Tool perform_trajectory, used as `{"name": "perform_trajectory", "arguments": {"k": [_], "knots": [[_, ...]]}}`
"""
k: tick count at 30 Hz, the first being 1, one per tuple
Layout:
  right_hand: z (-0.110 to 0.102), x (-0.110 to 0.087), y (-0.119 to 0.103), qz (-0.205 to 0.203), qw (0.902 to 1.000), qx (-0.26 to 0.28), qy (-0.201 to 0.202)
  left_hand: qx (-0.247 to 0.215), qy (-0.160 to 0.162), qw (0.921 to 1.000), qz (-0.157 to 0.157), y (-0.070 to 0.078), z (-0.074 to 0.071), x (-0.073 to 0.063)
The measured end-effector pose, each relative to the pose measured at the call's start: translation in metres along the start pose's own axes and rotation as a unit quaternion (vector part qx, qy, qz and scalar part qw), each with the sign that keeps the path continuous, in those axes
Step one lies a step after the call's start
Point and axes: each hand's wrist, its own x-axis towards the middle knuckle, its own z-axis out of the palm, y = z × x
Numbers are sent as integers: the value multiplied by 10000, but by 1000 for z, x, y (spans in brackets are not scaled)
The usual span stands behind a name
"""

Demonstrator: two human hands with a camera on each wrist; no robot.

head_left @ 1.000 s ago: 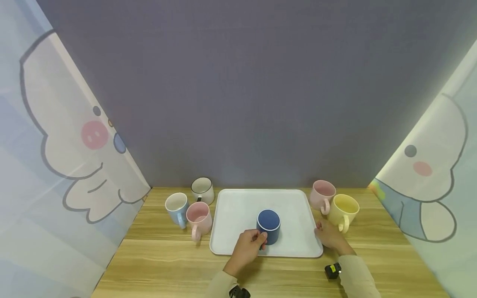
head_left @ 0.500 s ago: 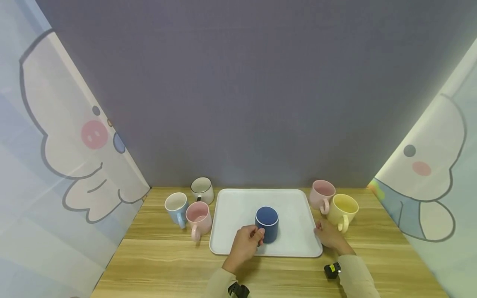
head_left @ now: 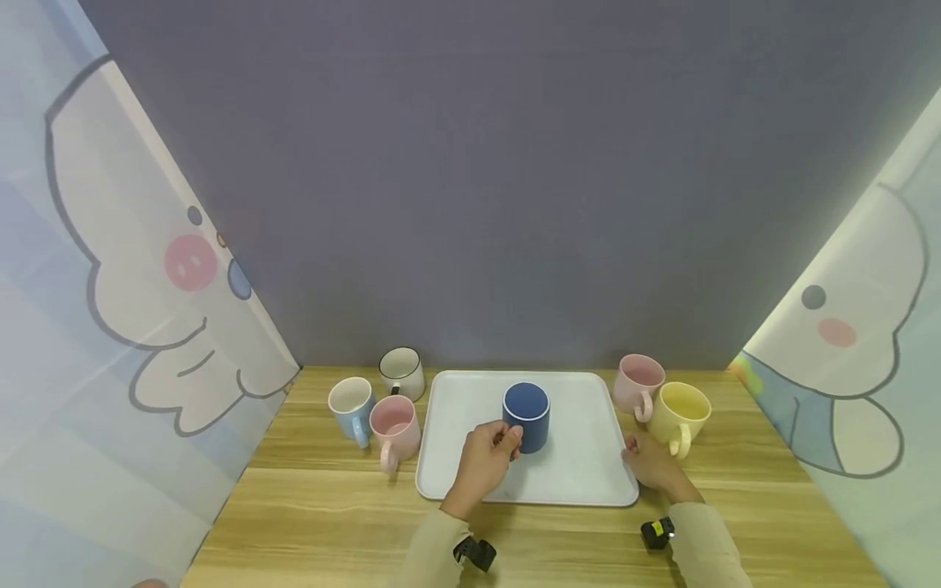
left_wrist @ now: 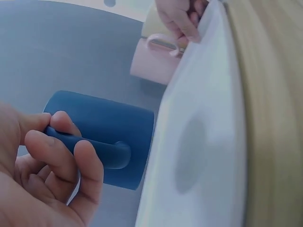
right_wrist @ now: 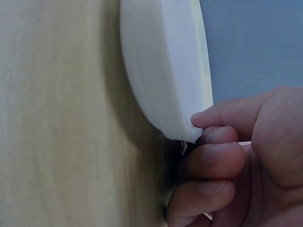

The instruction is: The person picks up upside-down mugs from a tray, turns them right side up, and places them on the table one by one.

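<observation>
A dark blue mug (head_left: 531, 429) with a pale rim stands upright over the middle of the white tray (head_left: 566, 488). My left hand (head_left: 485, 459) grips its handle (left_wrist: 111, 152), fingers curled round it in the left wrist view. Whether the mug's base touches the tray or sits slightly above cannot be told. At the tray's right side, my right hand (head_left: 651, 465) pinches the rim; in the right wrist view the thumb lies over the edge and the curled fingers (right_wrist: 213, 163) are below it.
Left of the tray stand a light blue mug (head_left: 349, 412), a white mug with a dark rim (head_left: 408, 384) and a pink mug (head_left: 400, 445). Another pink mug (head_left: 628, 394) and a yellow mug (head_left: 665, 425) stand to its right. A grey wall (head_left: 470, 204) rises behind the wooden table (head_left: 316, 523).
My left hand has carried the blue mug away from me, from the tray's near part toward its middle. The right hand keeps its place at the tray's edge.
</observation>
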Motion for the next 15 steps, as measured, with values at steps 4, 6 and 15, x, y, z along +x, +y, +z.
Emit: {"name": "perform_trajectory", "arguments": {"k": [4,6,15], "knots": [[1,1,1,4,10000,3,26,55,179,9998,36,12,-1,6],[1,1,2,9,10000,7,35,44,238,9997,23,16,-3,9],[1,1,2,-37,10000,-34,76,-97,436,9990,-5,34,-13,21]]}}
